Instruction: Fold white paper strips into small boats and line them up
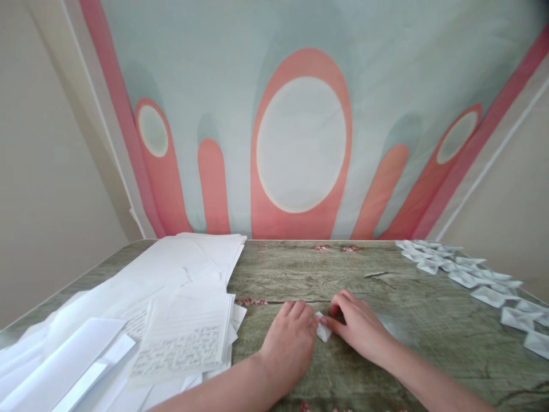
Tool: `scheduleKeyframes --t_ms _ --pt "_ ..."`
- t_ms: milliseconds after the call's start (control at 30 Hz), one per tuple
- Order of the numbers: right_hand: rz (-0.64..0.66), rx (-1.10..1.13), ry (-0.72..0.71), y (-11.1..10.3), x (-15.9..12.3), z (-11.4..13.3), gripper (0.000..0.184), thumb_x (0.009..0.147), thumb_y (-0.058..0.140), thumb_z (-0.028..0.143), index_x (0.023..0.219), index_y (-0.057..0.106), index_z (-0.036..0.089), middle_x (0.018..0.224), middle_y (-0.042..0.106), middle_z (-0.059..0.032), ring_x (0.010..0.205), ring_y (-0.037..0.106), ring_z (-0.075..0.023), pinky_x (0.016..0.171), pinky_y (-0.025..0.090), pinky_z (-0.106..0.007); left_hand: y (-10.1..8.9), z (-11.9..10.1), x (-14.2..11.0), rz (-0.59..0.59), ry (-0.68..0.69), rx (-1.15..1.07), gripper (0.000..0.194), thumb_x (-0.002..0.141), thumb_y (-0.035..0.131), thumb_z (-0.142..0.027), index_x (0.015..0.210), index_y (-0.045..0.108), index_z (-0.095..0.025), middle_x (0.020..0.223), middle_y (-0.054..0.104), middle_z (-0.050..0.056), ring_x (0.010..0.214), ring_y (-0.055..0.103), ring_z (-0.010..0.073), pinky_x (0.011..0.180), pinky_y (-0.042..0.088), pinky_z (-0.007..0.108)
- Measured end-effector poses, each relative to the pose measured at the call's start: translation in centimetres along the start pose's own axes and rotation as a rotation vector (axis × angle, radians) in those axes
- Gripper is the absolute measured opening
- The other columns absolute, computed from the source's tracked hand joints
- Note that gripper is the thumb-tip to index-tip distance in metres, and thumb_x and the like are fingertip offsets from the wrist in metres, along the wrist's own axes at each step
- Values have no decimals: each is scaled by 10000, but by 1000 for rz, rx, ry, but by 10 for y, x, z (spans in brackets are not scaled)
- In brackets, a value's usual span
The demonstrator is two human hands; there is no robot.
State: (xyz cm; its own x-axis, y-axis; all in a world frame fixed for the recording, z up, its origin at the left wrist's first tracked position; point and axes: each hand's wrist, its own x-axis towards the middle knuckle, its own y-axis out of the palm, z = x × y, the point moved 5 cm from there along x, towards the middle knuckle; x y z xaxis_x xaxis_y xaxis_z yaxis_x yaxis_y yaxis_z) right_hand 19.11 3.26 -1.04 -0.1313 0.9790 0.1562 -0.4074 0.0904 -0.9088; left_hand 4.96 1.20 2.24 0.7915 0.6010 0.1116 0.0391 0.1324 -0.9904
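Observation:
A small folded piece of white paper (323, 332) lies low over the wooden-patterned tabletop, between my two hands. My left hand (290, 337) is closed with its fingers curled, holding the paper's left edge; its thumb is hidden. From the other side, my right hand (360, 325) has its thumb on the paper's right edge, with the fingers bent above it. Part of the paper is covered by the fingers, so its full folded shape does not show.
Loose white sheets (171, 263) spread over the table's left side, with a stack of written pages (184, 337) and folded strips (86, 360) on top. Several folded paper pieces (493, 296) line the right edge. A patterned wall panel (231, 86) rises behind the table.

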Motion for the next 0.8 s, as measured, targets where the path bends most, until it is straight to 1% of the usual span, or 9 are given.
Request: scheduleKeyframes --t_ms 100,233,367,533,800 --pt "-5 -37 25 -1 3 -5 304 735 606 496 711 524 204 751 531 -5 696 526 -171 644 339 -282 1 1 -1 -4 -9 4 268 852 437 -197 1093 543 -144 947 554 90 956 458 252 834 347 382" --pt "19 -61 41 -2 4 -6 357 735 578 546 687 511 199 735 520 -1 685 523 -170 637 320 -285 1 2 -2 -6 -18 12 308 851 438 -218 1137 530 -153 976 551 100 1005 445 267 867 340 396" --pt "56 -63 52 -4 3 -7 351 731 587 537 684 510 198 748 525 1 696 522 -169 657 310 -293 3 5 -3 1 -29 11 341 851 431 -235 1175 515 -170 1027 544 113 1062 425 279 896 330 414" --pt "113 -62 57 -7 3 -12 342 717 603 530 686 514 201 758 533 4 693 519 -168 661 307 -294 5 6 -3 15 -37 8 344 847 444 -240 1175 524 -179 1065 544 120 1116 402 284 928 311 433" --pt "157 -40 39 -11 4 -13 312 745 579 494 665 513 200 743 538 8 680 518 -158 629 305 -277 1 5 -5 23 -44 23 353 845 452 -258 1182 526 -181 1109 539 129 1146 394 288 946 306 426"
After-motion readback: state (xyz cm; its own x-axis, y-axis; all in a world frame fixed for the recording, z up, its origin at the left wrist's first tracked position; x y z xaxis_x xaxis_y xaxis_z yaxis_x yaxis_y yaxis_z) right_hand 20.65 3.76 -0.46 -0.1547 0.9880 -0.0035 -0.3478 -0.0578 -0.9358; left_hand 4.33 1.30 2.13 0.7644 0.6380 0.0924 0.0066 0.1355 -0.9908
